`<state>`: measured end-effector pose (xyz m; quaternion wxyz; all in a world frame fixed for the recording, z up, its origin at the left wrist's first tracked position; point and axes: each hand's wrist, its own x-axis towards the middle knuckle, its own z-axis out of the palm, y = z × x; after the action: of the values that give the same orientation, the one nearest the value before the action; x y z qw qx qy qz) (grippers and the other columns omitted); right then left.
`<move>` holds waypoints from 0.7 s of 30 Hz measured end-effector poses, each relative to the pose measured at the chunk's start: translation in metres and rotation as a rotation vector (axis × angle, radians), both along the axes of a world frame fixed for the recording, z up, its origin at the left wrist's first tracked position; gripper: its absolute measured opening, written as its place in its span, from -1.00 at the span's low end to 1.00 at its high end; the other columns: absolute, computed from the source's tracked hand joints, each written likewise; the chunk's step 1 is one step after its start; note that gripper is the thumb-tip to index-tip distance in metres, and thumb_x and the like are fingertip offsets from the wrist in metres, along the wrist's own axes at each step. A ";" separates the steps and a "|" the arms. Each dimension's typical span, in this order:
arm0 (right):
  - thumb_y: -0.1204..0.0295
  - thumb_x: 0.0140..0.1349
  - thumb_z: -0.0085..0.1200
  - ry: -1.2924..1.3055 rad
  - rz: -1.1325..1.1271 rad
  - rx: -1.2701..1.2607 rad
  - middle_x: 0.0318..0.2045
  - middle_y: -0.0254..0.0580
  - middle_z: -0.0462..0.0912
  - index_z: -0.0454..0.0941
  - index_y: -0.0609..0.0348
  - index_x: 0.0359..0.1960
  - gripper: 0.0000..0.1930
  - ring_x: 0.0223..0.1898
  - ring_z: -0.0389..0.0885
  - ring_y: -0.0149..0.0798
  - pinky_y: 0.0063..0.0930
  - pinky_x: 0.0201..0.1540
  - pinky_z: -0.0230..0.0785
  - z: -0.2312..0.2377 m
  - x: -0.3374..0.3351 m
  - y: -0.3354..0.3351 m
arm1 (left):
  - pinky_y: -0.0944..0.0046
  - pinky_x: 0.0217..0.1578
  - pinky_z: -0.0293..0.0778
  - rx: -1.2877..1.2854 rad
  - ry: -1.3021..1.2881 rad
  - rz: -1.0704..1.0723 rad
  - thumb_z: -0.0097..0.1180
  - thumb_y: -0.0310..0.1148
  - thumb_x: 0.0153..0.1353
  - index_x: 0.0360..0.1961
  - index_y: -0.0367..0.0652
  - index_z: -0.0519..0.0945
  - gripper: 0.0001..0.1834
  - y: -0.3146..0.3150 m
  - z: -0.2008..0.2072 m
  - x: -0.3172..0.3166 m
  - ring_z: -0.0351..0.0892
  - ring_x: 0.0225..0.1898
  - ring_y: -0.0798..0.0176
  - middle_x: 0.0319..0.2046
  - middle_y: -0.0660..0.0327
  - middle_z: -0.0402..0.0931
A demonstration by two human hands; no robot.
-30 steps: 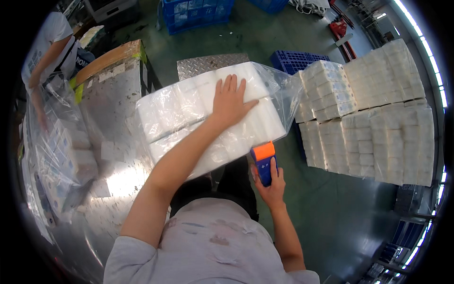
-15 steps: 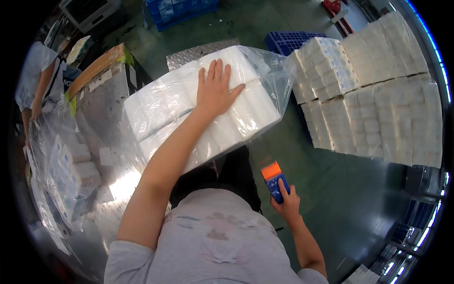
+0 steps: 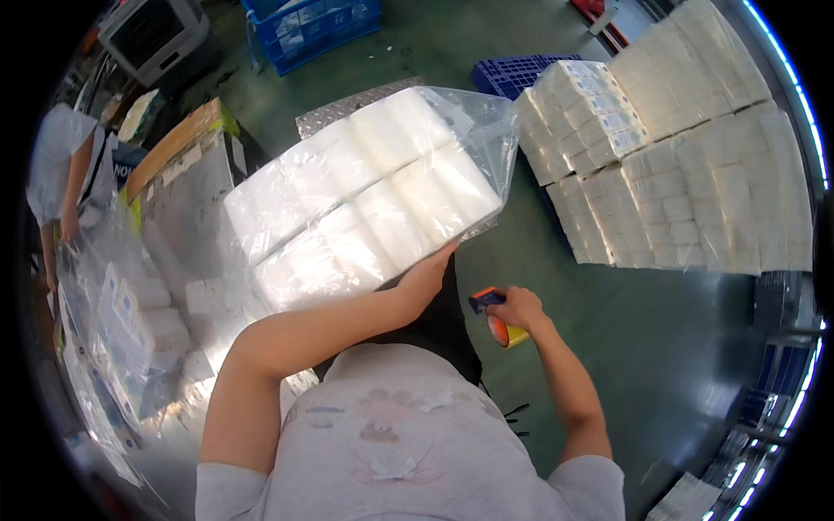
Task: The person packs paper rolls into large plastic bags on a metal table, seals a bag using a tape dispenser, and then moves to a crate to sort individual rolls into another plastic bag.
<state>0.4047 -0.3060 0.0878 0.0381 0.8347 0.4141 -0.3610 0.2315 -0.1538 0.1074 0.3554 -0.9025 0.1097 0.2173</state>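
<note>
A clear plastic bag packed with white paper rolls or bundles (image 3: 382, 187) lies at a slant in front of me, its loose mouth (image 3: 486, 130) spread out at the far right end. Along its near side lies my left hand (image 3: 426, 276), fingers stretched against the lower edge and the thumb hidden. My right hand (image 3: 519, 308) is closed round a tape dispenser (image 3: 488, 300) with a yellow tape roll (image 3: 514, 337), off to the right of the bag and apart from it.
A metal table (image 3: 187, 187) with another bagged pack (image 3: 143, 321) extends to the left, where a co-worker (image 3: 65, 165) stands. Wrapped white packs (image 3: 686, 182) are stacked at the right beside a blue pallet (image 3: 521, 74). A blue crate (image 3: 317, 30) sits at the far side.
My left hand has gone from the top of the bag down to its near side. My right hand has risen and turned the tape dispenser, so the yellow roll shows.
</note>
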 end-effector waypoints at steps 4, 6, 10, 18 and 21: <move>0.17 -0.11 0.21 0.105 -0.283 0.384 -0.23 0.12 0.61 0.46 0.23 0.04 -0.37 -0.17 0.61 -0.03 -0.35 -0.07 0.42 0.040 -0.029 -0.017 | -0.09 0.25 -0.05 -0.247 0.271 0.112 -0.15 0.04 0.23 -0.06 -0.13 0.59 -0.48 -0.006 -0.015 -0.001 0.32 0.17 0.07 0.03 0.14 0.48; 0.26 -0.11 0.24 0.122 -0.424 0.571 -0.20 0.13 0.59 0.39 0.25 0.09 -0.33 -0.17 0.61 -0.07 -0.39 -0.08 0.41 0.064 -0.051 -0.026 | 0.04 0.08 0.21 -0.898 0.210 0.520 -0.14 -0.01 0.25 -0.22 -0.16 0.62 -0.54 -0.004 -0.002 -0.005 0.44 0.02 0.12 -0.09 0.15 0.54; 0.42 -0.15 0.28 0.150 -0.429 0.937 -0.12 0.13 0.54 0.24 0.30 0.19 -0.23 -0.15 0.60 -0.10 -0.40 -0.10 0.40 0.092 -0.090 -0.043 | 0.27 -0.28 0.46 -1.742 -0.236 0.923 -0.13 -0.02 0.28 -0.41 -0.23 0.58 -0.53 0.025 0.051 -0.020 0.53 -0.25 0.20 -0.33 0.19 0.57; 0.41 -0.25 0.32 -0.115 0.085 1.167 -0.41 -0.07 0.46 0.27 0.30 0.12 -0.21 -0.51 0.50 -0.13 -0.38 -0.51 0.39 0.097 -0.123 -0.014 | 0.38 -0.63 0.26 -2.271 -0.271 1.221 -0.13 0.13 0.24 -0.69 -0.24 0.50 -0.36 0.041 0.058 -0.022 0.30 -0.67 0.42 -0.75 0.33 0.35; 0.40 -0.26 0.33 -0.107 0.168 1.190 -0.42 -0.09 0.46 0.30 0.29 0.11 -0.22 -0.53 0.50 -0.16 -0.38 -0.54 0.39 0.097 -0.131 -0.001 | 0.40 -0.67 0.14 -2.181 -0.385 1.203 0.00 -0.07 0.27 -0.72 -0.19 0.45 -0.50 0.050 0.070 -0.041 0.14 -0.70 0.54 -0.79 0.43 0.21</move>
<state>0.2735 -0.3072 0.1850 -0.3864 0.6943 0.6068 -0.0208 0.1907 -0.1038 0.1770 -0.7179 -0.6500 -0.2493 0.0065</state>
